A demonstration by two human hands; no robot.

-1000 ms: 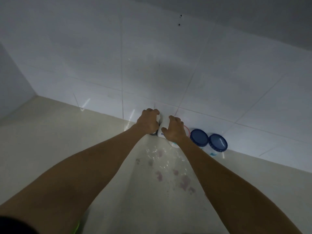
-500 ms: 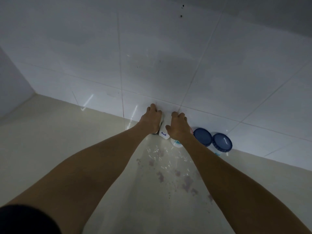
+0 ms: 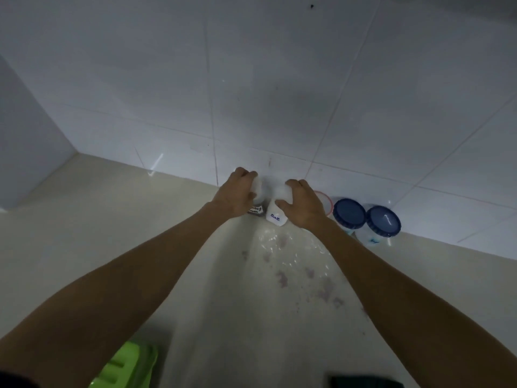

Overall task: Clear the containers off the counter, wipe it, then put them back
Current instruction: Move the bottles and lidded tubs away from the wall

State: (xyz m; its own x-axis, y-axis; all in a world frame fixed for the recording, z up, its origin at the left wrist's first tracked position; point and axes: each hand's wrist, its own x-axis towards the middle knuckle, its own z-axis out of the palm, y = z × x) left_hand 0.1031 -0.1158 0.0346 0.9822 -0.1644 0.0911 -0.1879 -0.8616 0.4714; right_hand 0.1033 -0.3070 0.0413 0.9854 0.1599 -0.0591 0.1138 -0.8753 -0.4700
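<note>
White-capped, the salt jar (image 3: pixel 275 214) in the closed right hand (image 3: pixel 303 204) and the left hand (image 3: pixel 235 196)'s dark-labelled jar (image 3: pixel 256 205) could clink or slip on the wet counter (image 3: pixel 84 233).

Cream counter (image 3: pixel 84 247) — stained, wet patch (image 3: pixel 296 264); two blue-lidded jars (image 3: pixel 366 217) by the wall.

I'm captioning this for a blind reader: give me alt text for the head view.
Two bare hands each grip a white container at the tiled wall: the left hand a dark-labelled one, the right hand one marked Salt. Two blue-lidded jars stand rightward on the stained counter.
</note>
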